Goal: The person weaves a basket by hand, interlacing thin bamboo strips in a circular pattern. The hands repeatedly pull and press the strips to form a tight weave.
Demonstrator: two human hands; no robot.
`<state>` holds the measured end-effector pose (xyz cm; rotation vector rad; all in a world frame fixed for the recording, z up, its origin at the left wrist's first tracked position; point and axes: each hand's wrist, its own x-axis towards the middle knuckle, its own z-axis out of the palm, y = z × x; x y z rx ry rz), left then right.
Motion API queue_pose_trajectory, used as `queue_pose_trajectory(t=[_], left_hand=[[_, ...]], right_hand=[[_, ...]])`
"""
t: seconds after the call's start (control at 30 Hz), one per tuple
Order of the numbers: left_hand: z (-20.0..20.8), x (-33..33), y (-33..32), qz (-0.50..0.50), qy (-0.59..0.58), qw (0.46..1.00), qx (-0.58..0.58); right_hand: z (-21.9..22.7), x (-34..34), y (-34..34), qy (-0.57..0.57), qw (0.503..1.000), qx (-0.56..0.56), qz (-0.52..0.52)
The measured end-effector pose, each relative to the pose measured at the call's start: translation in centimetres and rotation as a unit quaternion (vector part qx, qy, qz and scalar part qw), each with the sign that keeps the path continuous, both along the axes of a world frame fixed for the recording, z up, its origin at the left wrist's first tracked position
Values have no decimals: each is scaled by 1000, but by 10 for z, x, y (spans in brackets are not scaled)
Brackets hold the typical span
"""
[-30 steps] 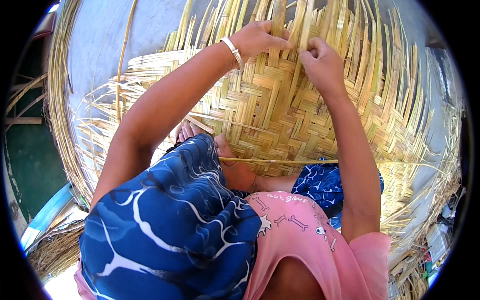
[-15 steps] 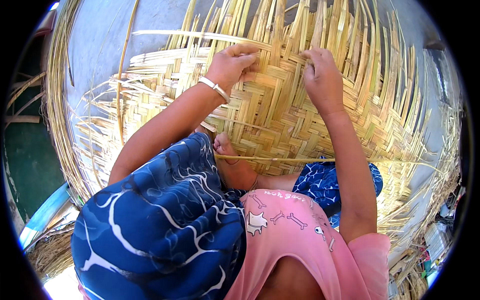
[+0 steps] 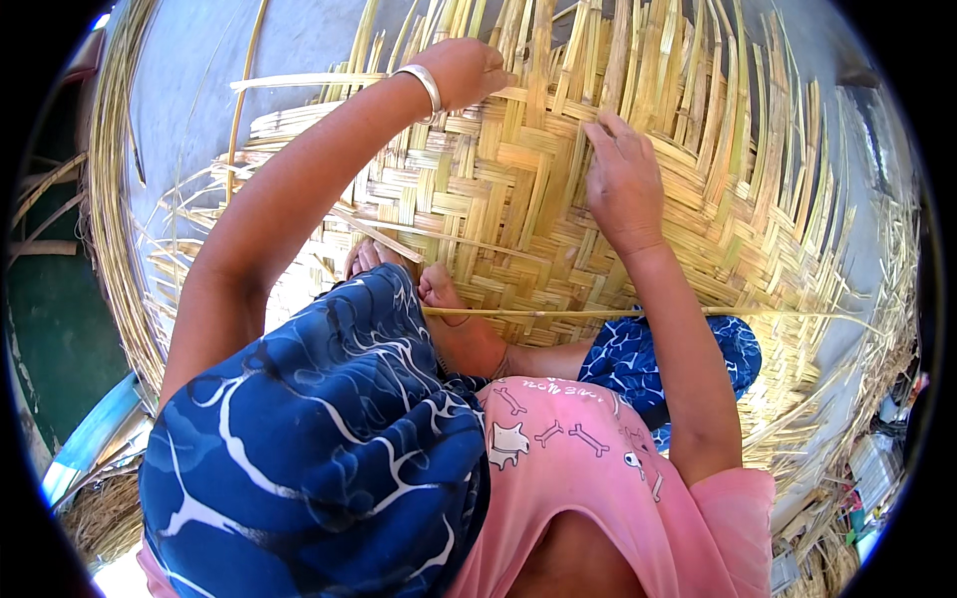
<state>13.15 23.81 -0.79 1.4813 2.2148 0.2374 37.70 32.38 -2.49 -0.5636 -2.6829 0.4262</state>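
As I apparently weave this strip [image 3: 309, 81] in, left hand [image 3: 467, 75] curled, right hand [image 3: 625, 184] loosely bent, both grips unclear, snugging seems needed.

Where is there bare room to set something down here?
Bare grey floor shows upper left, between the bundle of long strips and the woven mat, though two stray strips extend over it. The mat's far side is crowded: loose strip ends, left hand, right hand.
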Motion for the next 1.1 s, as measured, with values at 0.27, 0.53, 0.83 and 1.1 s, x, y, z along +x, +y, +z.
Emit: queue_pose_trajectory(t=[0.27,0.53,0.83,1.1], left_hand=[[2,-2,20,-6,66,998,13],[18,-26,5,-95,-154,978,-102],[20,-29,-1,164,-451,855,-196],[31,-20,3,110,-285,936,-175]], right_hand=[[-1,2,-6,-39,997,62,-9],[6,43,48,8,992,-71,-106],[3,30,75,28,974,-187,-128],[-1,22,83,55,913,-378,-141]])
